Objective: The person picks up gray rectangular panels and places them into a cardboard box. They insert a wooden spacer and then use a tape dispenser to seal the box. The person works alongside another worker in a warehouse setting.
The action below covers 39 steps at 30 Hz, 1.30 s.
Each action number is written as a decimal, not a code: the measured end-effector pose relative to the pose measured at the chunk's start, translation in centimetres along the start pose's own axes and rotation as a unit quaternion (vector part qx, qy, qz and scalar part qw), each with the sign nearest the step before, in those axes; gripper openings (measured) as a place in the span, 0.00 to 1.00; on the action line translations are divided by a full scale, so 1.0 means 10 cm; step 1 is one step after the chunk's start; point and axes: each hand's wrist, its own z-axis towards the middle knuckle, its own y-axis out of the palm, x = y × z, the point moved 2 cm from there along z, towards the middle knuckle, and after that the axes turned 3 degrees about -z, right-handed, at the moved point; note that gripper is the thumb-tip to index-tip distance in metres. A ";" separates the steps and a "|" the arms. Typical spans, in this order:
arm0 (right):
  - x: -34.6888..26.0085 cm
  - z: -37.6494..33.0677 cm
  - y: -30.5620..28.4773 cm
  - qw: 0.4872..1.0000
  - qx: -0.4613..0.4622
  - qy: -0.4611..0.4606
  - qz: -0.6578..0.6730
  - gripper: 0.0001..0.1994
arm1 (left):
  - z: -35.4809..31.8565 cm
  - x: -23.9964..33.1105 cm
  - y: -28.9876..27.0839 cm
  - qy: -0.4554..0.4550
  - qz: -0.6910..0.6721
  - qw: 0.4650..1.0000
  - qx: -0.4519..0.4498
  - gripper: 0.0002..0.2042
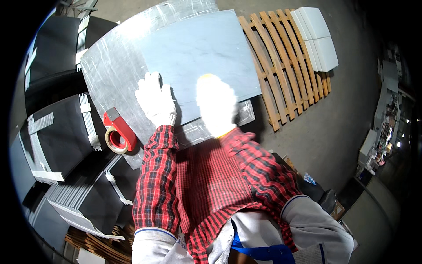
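Note:
Both of my hands wear white gloves and lie flat on a grey slab (200, 48) that rests on a sheet of shiny plastic wrap (110, 66). My left hand (156, 102) presses on the slab's near left corner, fingers spread. My right hand (216, 105) lies palm down on the slab's near edge, a yellow patch at its fingertips. A red tape dispenser (118, 131) with a roll of tan tape sits on the wrap just left of my left wrist. My sleeves are red plaid.
Stacks of dark slabs with white corner strips (66, 145) stand to the left. A wooden pallet (283, 61) lies to the right of the slab, with white foam blocks (318, 37) on its far end. Concrete floor stretches to the right.

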 end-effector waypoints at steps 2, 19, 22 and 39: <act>-0.32 -0.38 0.29 0.948 -0.064 -0.205 -0.236 0.12 | 0.02 0.03 -0.02 -0.036 -0.004 0.998 -0.046 0.21; -0.03 2.44 -0.85 0.985 0.060 -0.055 -0.149 0.08 | -0.09 0.04 0.00 -0.043 -0.058 0.997 -0.015 0.23; 0.25 2.86 -0.86 0.911 0.027 -0.150 -0.384 0.09 | -0.10 0.05 0.01 -0.028 -0.054 0.998 -0.010 0.23; 1.61 0.79 -0.83 0.987 -0.117 0.081 0.069 0.10 | 0.03 0.08 -0.09 -0.041 -0.042 0.998 -0.025 0.22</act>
